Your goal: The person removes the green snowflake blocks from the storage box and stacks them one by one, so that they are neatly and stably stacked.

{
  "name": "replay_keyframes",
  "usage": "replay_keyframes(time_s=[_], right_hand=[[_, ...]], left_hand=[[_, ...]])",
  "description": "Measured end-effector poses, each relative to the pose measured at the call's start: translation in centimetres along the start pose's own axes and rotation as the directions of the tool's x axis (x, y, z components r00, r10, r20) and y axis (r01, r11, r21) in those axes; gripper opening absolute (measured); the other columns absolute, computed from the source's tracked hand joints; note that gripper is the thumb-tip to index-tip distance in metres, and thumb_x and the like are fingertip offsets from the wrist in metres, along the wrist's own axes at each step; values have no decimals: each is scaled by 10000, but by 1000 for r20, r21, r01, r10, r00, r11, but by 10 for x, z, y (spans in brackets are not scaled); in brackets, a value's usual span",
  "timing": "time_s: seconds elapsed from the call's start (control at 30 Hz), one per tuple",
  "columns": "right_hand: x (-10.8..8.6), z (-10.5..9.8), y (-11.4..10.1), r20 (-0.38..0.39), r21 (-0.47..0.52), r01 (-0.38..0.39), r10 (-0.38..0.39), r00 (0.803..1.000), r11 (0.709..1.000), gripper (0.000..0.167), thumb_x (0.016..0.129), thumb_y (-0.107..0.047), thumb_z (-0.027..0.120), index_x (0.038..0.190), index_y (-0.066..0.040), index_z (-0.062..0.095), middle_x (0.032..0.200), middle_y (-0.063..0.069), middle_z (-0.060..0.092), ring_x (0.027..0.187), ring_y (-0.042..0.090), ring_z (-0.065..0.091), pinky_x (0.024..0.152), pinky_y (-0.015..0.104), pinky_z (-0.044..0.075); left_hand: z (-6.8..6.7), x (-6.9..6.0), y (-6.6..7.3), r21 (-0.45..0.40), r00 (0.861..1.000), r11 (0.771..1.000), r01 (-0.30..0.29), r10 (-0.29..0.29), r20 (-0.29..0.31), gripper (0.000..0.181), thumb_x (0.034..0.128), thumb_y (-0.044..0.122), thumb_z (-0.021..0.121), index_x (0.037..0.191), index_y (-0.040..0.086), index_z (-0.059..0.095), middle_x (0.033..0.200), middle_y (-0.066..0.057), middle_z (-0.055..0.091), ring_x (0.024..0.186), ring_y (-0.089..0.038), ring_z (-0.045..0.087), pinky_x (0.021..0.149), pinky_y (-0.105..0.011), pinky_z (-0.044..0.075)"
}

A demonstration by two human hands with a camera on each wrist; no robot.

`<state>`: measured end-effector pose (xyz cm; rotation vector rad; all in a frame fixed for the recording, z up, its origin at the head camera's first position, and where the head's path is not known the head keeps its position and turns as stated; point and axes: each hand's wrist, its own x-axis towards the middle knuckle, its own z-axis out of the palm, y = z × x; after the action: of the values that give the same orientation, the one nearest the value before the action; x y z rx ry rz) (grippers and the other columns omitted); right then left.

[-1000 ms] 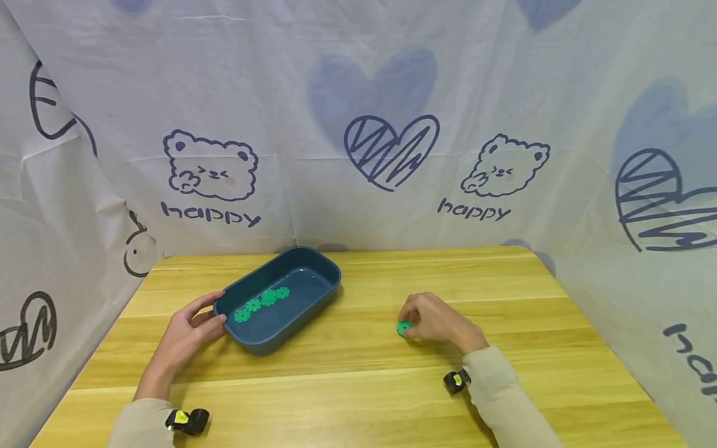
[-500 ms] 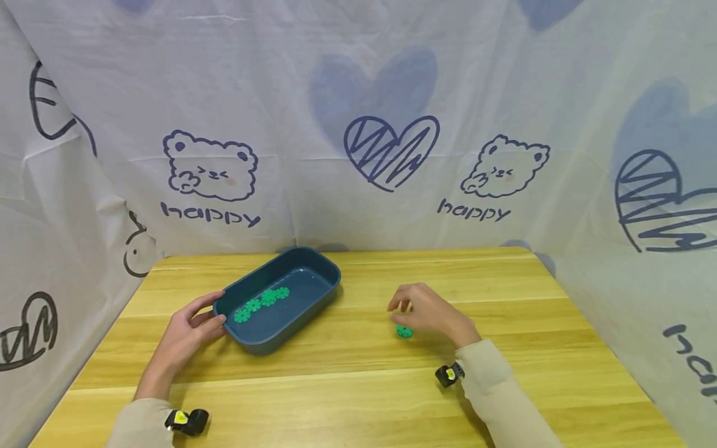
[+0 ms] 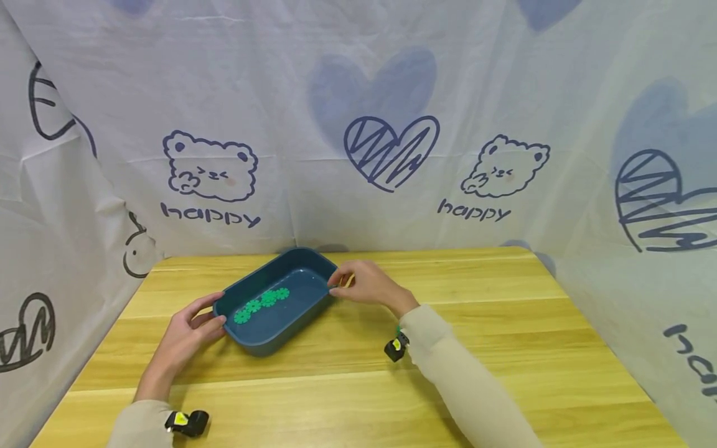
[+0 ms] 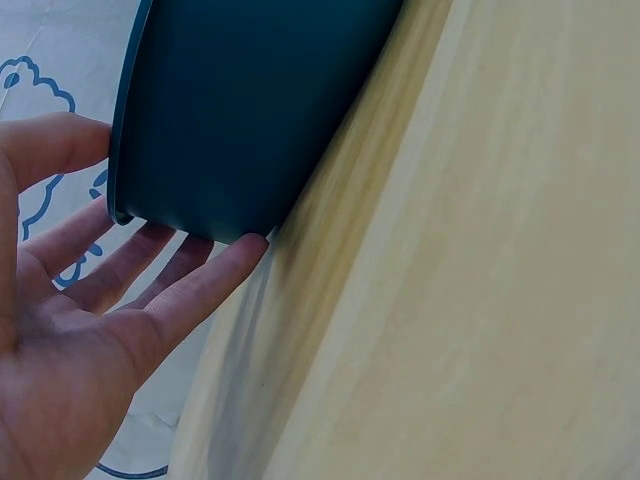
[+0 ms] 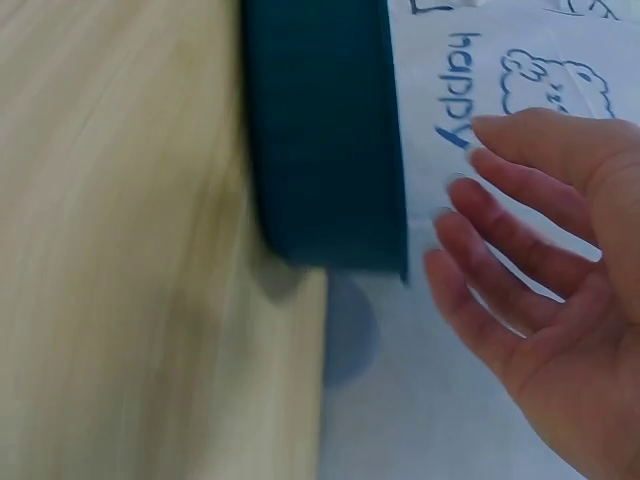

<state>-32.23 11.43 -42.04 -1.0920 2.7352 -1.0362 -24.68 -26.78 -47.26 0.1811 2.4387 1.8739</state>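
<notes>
A dark blue bin point(image 3: 280, 333) sits at an angle on the table, with several green toothed discs point(image 3: 269, 298) in a row on its floor. My left hand point(image 3: 187, 333) holds the bin's near left end, thumb and fingers against the rim and outer wall point(image 4: 240, 120). Beside the bin's right end is my right hand point(image 3: 370, 287). In the right wrist view its fingers are loosely bent and hold nothing, and a gap separates this hand point(image 5: 560, 260) from the bin wall point(image 5: 325, 140). A sliver of green point(image 3: 399, 330) shows by the right wrist, mostly hidden by it.
The wooden table point(image 3: 313, 404) extends in front and to the right. Behind it and at both sides hangs a white cloth point(image 3: 291, 74) with bear and heart drawings. Each wrist carries a small black camera, the left one point(image 3: 193, 423) above the table's near left part.
My right hand has let go of the single green disc on the table and moved left and away from me, up to the bin. My left hand and the bin have stayed put.
</notes>
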Motion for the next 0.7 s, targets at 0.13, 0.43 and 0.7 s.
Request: replay_keyframes(time_s=[0.13,0.43,0.7], right_hand=[[27,15,-2,-6,31,7,-7,1000,999,213,938,-183,757,1104,-51,779,1113,75,763,1047,254,714,907,300,615],[73,43,-8,65,-21,-74,76,995,997,226,940,-161,760,1133,-43,775,1144,70,765,1076,214,701,962,286,585],[96,63,-13,119,-103,-120,132,984,987,218,920,-135,785,1131,-80,787,1139,37,772,1025,160,705,898,209,576]], left_hand=[[-1,1,-1,-5,1000,1000,-3,3,1,647,1030,177,642,1579,0,349,1613,-260,295,1125,113,572,878,-197,614],[-2,2,-1,-23,1000,1000,-3,3,1,654,1026,169,649,1577,-10,345,1612,-255,287,1111,109,591,869,-211,621],[1,1,0,-25,1000,1000,-4,4,3,655,1026,167,649,1578,-11,345,1604,-260,298,1109,103,599,871,-221,625]])
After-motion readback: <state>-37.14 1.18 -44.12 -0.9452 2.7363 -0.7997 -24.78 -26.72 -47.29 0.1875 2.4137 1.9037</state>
